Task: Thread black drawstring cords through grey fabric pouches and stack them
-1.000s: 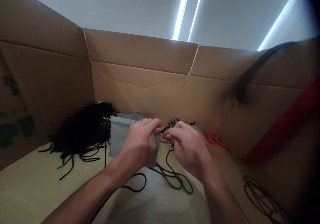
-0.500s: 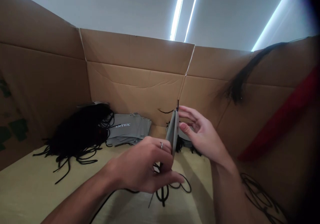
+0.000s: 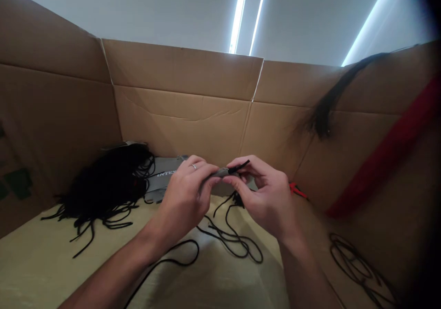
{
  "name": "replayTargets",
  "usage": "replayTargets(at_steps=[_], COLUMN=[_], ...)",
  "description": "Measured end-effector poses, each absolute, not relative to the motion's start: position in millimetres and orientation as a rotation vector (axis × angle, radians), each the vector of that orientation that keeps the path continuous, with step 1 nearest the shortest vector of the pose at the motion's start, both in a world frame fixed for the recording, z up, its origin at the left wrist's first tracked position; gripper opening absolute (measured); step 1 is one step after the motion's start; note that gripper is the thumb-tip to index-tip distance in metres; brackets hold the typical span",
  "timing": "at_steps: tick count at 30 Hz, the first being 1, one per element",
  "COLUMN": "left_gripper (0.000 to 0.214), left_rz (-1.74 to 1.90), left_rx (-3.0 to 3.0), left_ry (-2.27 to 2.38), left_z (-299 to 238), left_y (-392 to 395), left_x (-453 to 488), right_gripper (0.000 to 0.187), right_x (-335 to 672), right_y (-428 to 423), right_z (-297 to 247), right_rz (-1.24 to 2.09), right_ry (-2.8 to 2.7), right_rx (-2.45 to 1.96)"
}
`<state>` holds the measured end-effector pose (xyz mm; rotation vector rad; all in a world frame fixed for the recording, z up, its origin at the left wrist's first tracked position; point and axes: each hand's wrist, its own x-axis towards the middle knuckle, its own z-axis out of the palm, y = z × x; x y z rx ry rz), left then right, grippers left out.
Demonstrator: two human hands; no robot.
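Observation:
My left hand (image 3: 188, 194) and my right hand (image 3: 265, 198) meet at the middle of the view, both closed in a pinch. Between them they hold a small grey fabric pouch (image 3: 216, 173), seen nearly edge-on. A short black cord end (image 3: 238, 166) sticks out of the pouch at my right fingertips. The rest of the black cord (image 3: 234, 237) trails down in loops onto the pale table surface (image 3: 41, 263) below my hands. A ring shows on my left hand.
A heap of black cords (image 3: 106, 185) lies at the back left, next to a stack of grey pouches (image 3: 163, 175). Tall cardboard walls (image 3: 179, 111) enclose the space. Red scissors (image 3: 296, 190) lie at the right, with a red strap (image 3: 386, 152) and more cord (image 3: 354, 263) beyond.
The pouch, held upright by my left hand half a second ago, is flat between both hands again. My right hand has closed onto its cord end.

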<state>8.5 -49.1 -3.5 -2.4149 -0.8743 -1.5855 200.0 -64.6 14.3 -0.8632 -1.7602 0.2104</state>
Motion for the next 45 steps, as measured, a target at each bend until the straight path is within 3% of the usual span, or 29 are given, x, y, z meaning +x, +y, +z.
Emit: replayTargets(at_steps=[7, 21, 35, 45], left_gripper=[0.022, 0.020, 0.029, 0.033], left_rz=[-1.650, -1.669, -1.486, -1.344], left_rx=[-2.396, -2.649, -2.342, -2.292], left_ry=[-0.809, -0.742, -0.675, -0.764], left_z=[-2, -1, -7, -14], left_y=[-48, -51, -42, -37], left_x=[4, 9, 8, 8], right_gripper=[0.023, 0.002, 0.016, 0.011], right_x=[214, 211, 209, 210], right_y=[-73, -74, -81, -77], right_z=[26, 25, 24, 25], right_rz=[-0.041, 0.410, 0.135, -0.310], right_ry=[-1.826, -1.806, -1.884, -2.006], right_rx=[-0.821, -0.828, -0.951, -0.860])
